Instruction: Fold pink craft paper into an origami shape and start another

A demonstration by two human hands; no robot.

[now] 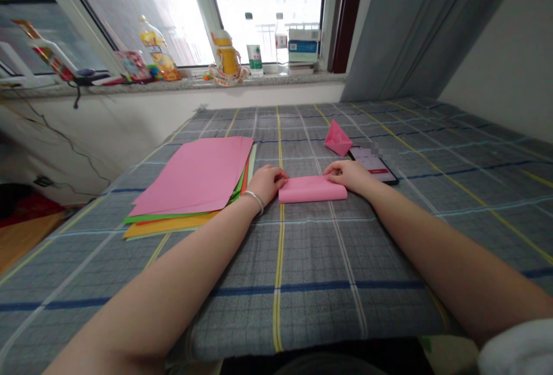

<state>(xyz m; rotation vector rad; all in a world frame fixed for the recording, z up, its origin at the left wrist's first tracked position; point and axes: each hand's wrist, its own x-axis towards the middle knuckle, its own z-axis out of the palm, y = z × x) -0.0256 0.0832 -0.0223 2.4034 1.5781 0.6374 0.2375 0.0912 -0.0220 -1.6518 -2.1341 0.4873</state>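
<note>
Paper (313,192), pink, folded, lies mid-frame, left hand (266,182) and right hand (349,175) each pinching its far edge, apparently to keep it aligned.

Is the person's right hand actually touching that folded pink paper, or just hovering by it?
Touching. The head view shows it: the right hand has its fingertips on the far edge of the folded pink paper, near its right end.

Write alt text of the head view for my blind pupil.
A person's left hand and right hand touch the ends of folded pink paper on a plaid cloth. Coloured sheets lie stacked to the left; a pink paper shape and phone lie beyond the right hand.
</note>
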